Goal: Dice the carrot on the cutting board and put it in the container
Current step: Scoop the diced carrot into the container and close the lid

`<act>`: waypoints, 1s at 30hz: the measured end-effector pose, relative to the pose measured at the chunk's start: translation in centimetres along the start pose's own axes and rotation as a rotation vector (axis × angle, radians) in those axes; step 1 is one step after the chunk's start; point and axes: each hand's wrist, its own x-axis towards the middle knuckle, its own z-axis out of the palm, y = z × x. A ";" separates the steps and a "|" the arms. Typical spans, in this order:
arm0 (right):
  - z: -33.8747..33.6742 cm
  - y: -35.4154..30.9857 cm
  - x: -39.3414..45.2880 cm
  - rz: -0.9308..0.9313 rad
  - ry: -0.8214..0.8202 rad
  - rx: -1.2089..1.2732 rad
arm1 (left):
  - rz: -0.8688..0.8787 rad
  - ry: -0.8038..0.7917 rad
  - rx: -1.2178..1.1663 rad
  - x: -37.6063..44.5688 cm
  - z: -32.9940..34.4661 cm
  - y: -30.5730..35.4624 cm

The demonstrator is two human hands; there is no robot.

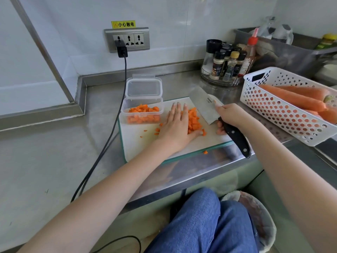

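A pile of diced carrot [194, 119] lies on the white cutting board [138, 143]. My left hand [176, 125] lies flat with straight fingers against the pile's left side. My right hand [230, 116] grips the black handle of a cleaver [205, 106], whose blade stands just right of the pile. A clear plastic container [143, 111] sits at the board's far left corner, partly filled with carrot dice, its hinged lid open behind it. A few stray dice lie on the board to the left of my hand, and one [205, 152] lies on the counter in front of the board.
A white perforated basket [284, 114] with whole carrots stands at the right. A round rack of spice bottles [226, 66] is behind the board. A black cable [109, 136] runs from the wall socket down the counter, left of the board. A lined bin [259, 221] stands below.
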 end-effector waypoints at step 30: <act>4.1 -3.0 -5.2 -0.117 -0.007 0.107 | -0.043 0.527 -0.470 5.0 -2.7 2.2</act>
